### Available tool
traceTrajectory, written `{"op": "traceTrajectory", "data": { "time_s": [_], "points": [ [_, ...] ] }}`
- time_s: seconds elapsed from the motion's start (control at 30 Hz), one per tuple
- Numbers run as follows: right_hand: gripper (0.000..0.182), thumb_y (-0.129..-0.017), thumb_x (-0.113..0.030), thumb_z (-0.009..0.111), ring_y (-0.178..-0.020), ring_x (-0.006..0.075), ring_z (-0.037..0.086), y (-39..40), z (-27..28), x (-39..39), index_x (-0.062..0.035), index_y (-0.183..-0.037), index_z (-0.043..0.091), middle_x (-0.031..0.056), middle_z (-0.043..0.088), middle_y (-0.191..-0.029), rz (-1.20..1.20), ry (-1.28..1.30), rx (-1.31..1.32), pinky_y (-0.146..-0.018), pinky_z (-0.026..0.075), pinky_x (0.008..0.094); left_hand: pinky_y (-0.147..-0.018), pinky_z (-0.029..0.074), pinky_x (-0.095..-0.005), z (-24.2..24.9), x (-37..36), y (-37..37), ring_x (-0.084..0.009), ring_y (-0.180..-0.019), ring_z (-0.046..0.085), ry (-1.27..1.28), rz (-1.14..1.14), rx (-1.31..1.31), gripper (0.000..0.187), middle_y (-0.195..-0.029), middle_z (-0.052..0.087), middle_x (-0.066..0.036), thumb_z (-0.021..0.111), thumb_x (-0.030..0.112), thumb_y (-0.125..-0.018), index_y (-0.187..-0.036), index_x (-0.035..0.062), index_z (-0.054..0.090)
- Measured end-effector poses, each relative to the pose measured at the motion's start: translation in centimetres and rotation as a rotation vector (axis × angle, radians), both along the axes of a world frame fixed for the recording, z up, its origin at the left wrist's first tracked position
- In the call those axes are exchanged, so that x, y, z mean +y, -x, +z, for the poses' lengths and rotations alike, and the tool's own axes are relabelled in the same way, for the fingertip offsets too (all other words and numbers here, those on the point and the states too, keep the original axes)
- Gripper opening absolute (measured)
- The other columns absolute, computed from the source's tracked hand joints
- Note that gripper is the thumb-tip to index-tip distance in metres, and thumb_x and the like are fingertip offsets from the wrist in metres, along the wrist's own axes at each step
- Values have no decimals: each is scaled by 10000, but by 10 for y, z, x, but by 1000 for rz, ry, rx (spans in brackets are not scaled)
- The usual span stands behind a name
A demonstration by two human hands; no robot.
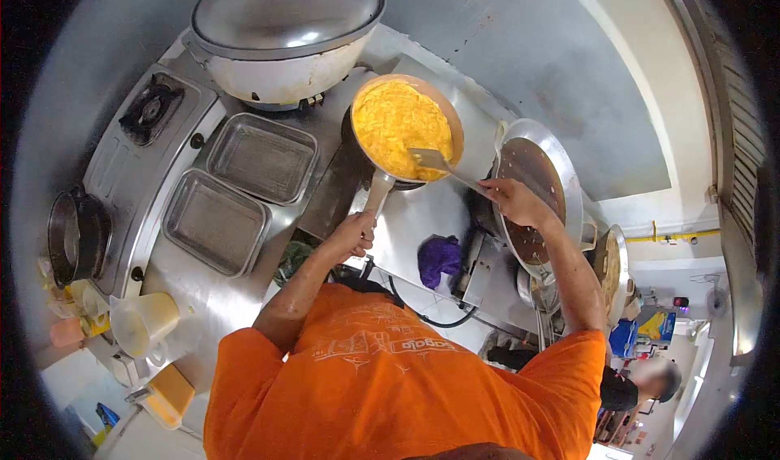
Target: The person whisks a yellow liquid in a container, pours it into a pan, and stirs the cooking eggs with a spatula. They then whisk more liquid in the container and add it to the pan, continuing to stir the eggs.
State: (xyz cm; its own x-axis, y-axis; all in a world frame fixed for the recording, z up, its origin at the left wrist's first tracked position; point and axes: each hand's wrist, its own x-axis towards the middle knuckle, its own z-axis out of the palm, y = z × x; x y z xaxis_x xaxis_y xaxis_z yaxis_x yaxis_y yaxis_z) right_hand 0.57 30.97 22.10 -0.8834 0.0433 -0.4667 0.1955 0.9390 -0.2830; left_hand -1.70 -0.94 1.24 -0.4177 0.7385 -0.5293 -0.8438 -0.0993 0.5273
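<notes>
Stainless steel counter [422,216] is bearing two empty metal trays [260,158]; left hand [353,232] is gripping the round frying pan's handle [377,192], right hand [512,200] is clasping a metal spatula [435,161]; orange shirt lettering [406,345] unreadable.

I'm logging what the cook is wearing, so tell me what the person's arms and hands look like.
Both arms are bare from the short sleeves down. The left hand and right hand wear no gloves, and no watch or rings can be made out. The orange T-shirt carries a faint pale printed design with lettering.
</notes>
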Motion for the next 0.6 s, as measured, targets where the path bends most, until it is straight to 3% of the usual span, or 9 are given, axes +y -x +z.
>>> {"op": "traceTrajectory", "data": {
  "time_s": [0.1, 0.2, 0.23, 0.33, 0.37, 0.47, 0.6],
  "points": [
    [303, -943, -219, 524, -825, 235, 633, 1, 10, -26, -94, -1210, 594, 144, 665, -901, 70, 41, -94, -783, 481, 359, -360, 205, -187, 4, 0, -3, -33, -454, 270, 16, 2, 2, 329, -602, 326, 51, 465, 429, -952, -894, 106, 437],
    [321, -934, -242, 506, -1019, 347, 596, 11, -20, 20, -87, -1202, 594, 163, 634, -1107, 176, -58, -6, -903, 453, 388, -364, 209, -185, 2, -1, 0, -34, -463, 272, 19, -3, -13, 334, -613, 334, 47, 468, 434, -946, -900, 105, 432],
    [312, -930, -241, 512, -1006, 337, 603, 19, -10, 21, -93, -1189, 605, 149, 631, -1123, 123, -73, -66, -887, 461, 392, -365, 209, -184, 1, 0, 0, -33, -464, 271, 27, 2, -8, 334, -615, 335, 47, 467, 436, -946, -900, 106, 432],
    [282, -935, -207, 512, -963, 318, 625, 46, -4, 36, -90, -1170, 615, 174, 650, -1049, 430, -333, -6, -861, 471, 362, -365, 210, -185, -2, -1, -1, -32, -467, 275, 0, 12, -11, 338, -621, 342, 46, 460, 440, -948, -899, 106, 429],
    [280, -931, -209, 519, -937, 312, 631, 51, 0, 39, -95, -1166, 618, 164, 650, -1053, 169, -205, -61, -844, 474, 369, -366, 210, -186, -3, -1, -1, -32, -469, 277, -15, 12, -15, 340, -623, 345, 45, 458, 441, -949, -899, 106, 428],
    [291, -927, -216, 500, -979, 301, 620, 60, 16, 23, -89, -1153, 631, 159, 642, -1070, 207, -13, -120, -886, 473, 376, -365, 212, -187, 0, -3, -1, -31, -471, 283, -37, 12, -1, 348, -628, 356, 41, 451, 445, -950, -900, 102, 425],
    [305, -930, -243, 496, -992, 324, 612, 44, 30, -10, -86, -1155, 629, 161, 629, -1101, 235, -138, -171, -906, 466, 395, -365, 212, -187, 0, -2, 0, -31, -470, 287, -8, 6, -5, 350, -629, 366, 38, 451, 445, -951, -908, 98, 432]
  ]
}}
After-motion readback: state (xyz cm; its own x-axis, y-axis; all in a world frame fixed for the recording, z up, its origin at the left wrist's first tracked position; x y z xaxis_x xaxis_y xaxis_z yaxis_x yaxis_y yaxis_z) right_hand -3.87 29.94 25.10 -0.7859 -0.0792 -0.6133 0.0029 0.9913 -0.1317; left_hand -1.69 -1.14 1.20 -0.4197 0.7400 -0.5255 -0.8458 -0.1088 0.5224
